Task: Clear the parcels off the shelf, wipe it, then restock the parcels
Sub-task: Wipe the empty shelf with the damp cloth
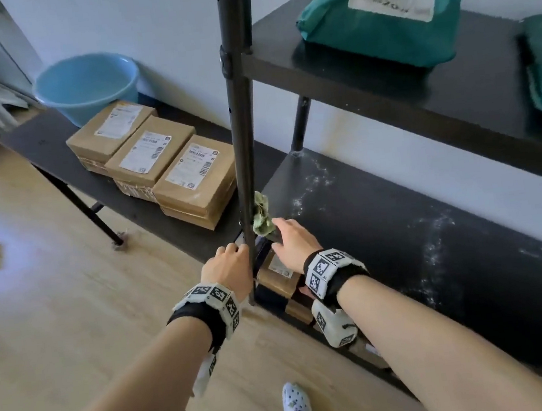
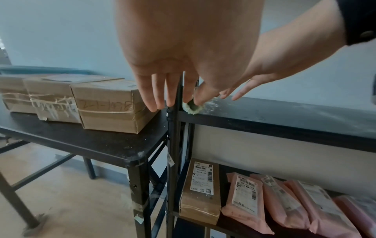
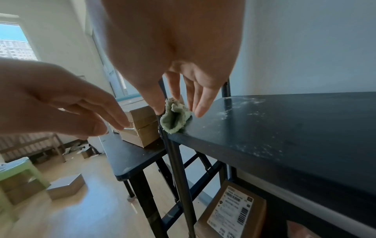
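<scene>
A crumpled pale green cloth (image 1: 261,216) (image 3: 175,118) (image 2: 192,108) lies on the front left corner of the black shelf (image 1: 400,224) (image 3: 284,122), against the upright post (image 1: 241,124). White dust streaks the bare shelf board. My right hand (image 1: 288,237) (image 3: 191,96) reaches over the cloth, thumb and straight fingers on either side of it, with no clear grip. My left hand (image 1: 227,264) (image 2: 160,99) hangs just left of the post, fingers loose and holding nothing. Three brown cardboard parcels (image 1: 150,148) (image 2: 109,103) sit in a row on the black side table (image 1: 46,146).
A blue basin (image 1: 87,87) stands at the table's far end. Green mailer bags (image 1: 383,13) lie on the shelf above. Below are a brown box (image 2: 201,190) and pink mailers (image 2: 284,201). Boxes and a green stool (image 3: 18,173) stand on the wooden floor.
</scene>
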The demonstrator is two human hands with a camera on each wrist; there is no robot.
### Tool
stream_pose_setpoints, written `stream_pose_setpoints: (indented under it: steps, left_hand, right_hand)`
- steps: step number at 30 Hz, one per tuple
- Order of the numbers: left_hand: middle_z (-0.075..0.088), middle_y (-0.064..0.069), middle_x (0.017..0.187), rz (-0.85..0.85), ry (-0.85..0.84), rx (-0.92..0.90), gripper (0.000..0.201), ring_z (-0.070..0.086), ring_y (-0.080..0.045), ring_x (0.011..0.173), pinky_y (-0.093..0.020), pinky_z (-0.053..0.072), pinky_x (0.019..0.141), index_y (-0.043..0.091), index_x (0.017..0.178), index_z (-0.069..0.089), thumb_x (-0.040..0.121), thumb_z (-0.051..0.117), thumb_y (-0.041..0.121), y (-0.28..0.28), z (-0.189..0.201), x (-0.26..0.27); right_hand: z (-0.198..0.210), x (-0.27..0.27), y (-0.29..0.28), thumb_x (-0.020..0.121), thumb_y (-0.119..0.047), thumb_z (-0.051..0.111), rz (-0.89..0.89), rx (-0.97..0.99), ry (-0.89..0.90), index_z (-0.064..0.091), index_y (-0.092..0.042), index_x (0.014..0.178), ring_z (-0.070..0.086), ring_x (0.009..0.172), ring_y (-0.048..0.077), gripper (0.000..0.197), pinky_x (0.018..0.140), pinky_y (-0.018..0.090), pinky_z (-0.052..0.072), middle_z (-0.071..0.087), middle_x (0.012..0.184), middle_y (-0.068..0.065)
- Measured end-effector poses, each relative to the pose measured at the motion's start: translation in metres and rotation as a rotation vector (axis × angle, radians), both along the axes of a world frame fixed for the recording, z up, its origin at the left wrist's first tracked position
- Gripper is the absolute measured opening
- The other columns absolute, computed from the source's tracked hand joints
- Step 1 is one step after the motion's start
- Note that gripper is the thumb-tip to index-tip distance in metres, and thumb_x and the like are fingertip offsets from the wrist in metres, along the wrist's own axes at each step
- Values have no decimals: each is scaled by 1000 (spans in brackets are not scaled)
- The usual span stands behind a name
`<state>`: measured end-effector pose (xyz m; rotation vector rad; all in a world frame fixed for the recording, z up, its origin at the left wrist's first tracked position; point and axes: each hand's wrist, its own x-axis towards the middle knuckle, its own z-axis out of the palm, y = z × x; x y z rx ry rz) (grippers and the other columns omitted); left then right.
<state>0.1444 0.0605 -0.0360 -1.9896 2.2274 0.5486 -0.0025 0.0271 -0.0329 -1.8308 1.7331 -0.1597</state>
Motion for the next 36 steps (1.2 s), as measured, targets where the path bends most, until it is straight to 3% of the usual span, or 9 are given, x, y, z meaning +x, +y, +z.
stream_pose_setpoints:
  steps: [8, 12, 17, 21, 25, 28, 30, 33, 36]
  left_hand:
    - [53, -3, 125, 74, 35, 23, 32, 49, -24, 115, -36, 51, 87, 17, 125, 49, 96, 42, 27, -16, -15, 11]
    - [52, -1, 124, 66, 52, 53, 30, 49, -22, 112, -36, 51, 86, 18, 125, 49, 96, 43, 24, -21, -24, 23]
    - [51, -2, 125, 2, 53, 71, 32, 48, -23, 115, -37, 51, 86, 18, 127, 48, 96, 42, 22, -33, -25, 28]
    - [51, -4, 127, -48, 70, 71, 35, 47, -25, 117, -38, 49, 88, 16, 130, 46, 96, 41, 23, -41, -24, 26]
    - [48, -4, 130, -112, 65, 89, 43, 45, -25, 120, -37, 46, 90, 16, 136, 41, 94, 46, 20, -43, -27, 18]
    - [48, -4, 130, -122, 70, 86, 43, 45, -24, 120, -36, 47, 90, 17, 136, 40, 94, 46, 20, -42, -32, 17]
    - [49, -3, 130, -109, 72, 86, 41, 45, -24, 119, -36, 48, 90, 18, 135, 42, 94, 47, 22, -42, -34, 20]
    - [50, -3, 127, -71, 67, 84, 37, 47, -24, 117, -36, 49, 87, 17, 130, 45, 93, 48, 22, -45, -38, 23]
    - [50, -4, 128, -62, 58, 90, 38, 47, -25, 117, -37, 48, 86, 17, 131, 45, 94, 45, 20, -44, -44, 19]
  right_hand:
    - [-16, 22, -53, 92, -25, 53, -44, 13, -69, 41, -20, 136, 55, 113, 32, 45, 96, 39, 44, 53, 123, 12]
    - [-21, 30, -59, 92, -14, 52, -91, -42, -59, 46, -18, 128, 58, 107, 32, 37, 90, 39, 46, 56, 116, 11]
    - [-18, 5, -64, 88, -7, 48, -200, -98, 18, 53, -19, 121, 60, 101, 35, 36, 84, 36, 47, 64, 111, 11]
    - [-7, -16, -60, 87, -4, 50, -303, -135, 68, 52, -19, 126, 60, 106, 34, 42, 87, 37, 48, 64, 117, 11]
    - [-7, -12, -55, 88, -6, 55, -286, -134, 50, 42, -15, 135, 58, 113, 32, 50, 94, 39, 47, 61, 124, 11]
    - [-20, 2, -51, 89, -9, 55, -149, -98, 63, 56, -12, 124, 56, 114, 27, 35, 95, 37, 47, 56, 123, 8]
    - [-28, 10, -49, 89, -10, 55, -89, -101, 42, 57, -11, 122, 50, 119, 23, 33, 99, 36, 46, 50, 128, 4]
    - [-38, 20, -49, 95, -12, 48, -76, -28, 3, 37, -13, 141, 39, 134, 22, 48, 109, 36, 36, 35, 149, 2]
    - [-48, 21, -50, 99, -10, 40, -44, -10, 28, 25, -13, 148, 28, 142, 20, 51, 113, 32, 29, 19, 158, 0]
